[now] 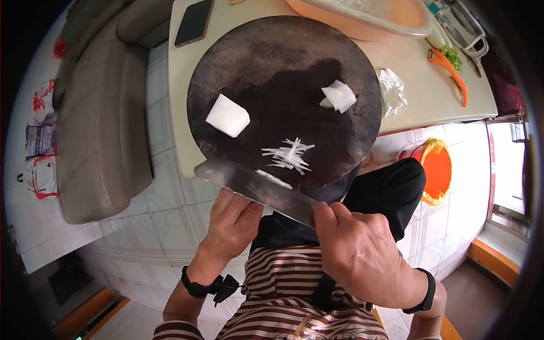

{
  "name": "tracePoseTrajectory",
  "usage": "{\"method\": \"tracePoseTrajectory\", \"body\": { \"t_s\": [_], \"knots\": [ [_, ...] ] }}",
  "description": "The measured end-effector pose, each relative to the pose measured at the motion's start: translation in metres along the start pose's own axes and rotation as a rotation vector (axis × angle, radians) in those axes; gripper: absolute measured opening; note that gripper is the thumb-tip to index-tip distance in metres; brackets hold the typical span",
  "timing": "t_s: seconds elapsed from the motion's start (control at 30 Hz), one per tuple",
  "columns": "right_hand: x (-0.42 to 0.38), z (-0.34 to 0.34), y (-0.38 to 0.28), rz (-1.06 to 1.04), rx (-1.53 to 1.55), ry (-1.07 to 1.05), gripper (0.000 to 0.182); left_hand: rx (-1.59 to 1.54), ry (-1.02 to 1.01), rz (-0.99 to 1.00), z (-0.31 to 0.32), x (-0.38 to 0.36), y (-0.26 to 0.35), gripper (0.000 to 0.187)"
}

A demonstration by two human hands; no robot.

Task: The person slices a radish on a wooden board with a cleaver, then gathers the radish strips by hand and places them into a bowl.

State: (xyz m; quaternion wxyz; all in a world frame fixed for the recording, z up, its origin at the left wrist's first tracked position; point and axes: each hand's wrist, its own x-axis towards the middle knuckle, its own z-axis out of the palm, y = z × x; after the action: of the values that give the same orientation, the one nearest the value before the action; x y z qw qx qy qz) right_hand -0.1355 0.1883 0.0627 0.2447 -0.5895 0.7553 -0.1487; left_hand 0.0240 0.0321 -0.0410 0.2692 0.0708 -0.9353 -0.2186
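My right hand is wrapped around the handle of a kitchen knife, whose broad blade points left over the near edge of a round dark cutting board. Close against the blade's near edge, my left hand has its fingers curled together; the blade hides the fingertips. Beyond the knife lies a small pile of thin white strips, apparently radish, with a few more strips right beside the blade. A white radish block sits at the board's left. Several thin white slices are stacked at its right.
A phone lies on the table at far left. An orange basin stands behind the board. To the right are crumpled foil, an orange peeler and greens. A lined red bin stands on the floor.
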Motion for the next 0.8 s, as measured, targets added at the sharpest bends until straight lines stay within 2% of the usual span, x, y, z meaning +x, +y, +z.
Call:
{"method": "tracePoseTrajectory", "body": {
  "t_s": [0.17,0.23,0.47,0.6,0.7,0.8],
  "knots": [
    [0.003,0.009,-0.007,0.027,-0.047,0.025,0.024,-0.023,0.025,-0.025,0.002,-0.002,0.001,0.013],
    [0.011,0.011,-0.009,-0.038,-0.174,0.047,0.014,-0.003,0.018,-0.019,0.002,-0.006,0.0,0.015],
    [0.01,0.012,0.002,0.021,-0.028,0.089,0.019,0.074,0.061,0.018,0.003,0.003,0.005,0.024],
    [-0.001,0.002,0.0,-0.004,0.024,0.034,0.027,0.058,0.063,0.026,0.003,0.0,0.002,0.021],
    [-0.001,0.001,0.002,-0.07,-0.086,0.047,0.019,0.021,0.031,-0.005,0.002,-0.005,0.001,0.019],
    [0.002,0.001,0.0,-0.06,-0.1,0.012,0.018,0.018,0.026,-0.01,0.002,-0.006,0.001,0.017]
  ]
}}
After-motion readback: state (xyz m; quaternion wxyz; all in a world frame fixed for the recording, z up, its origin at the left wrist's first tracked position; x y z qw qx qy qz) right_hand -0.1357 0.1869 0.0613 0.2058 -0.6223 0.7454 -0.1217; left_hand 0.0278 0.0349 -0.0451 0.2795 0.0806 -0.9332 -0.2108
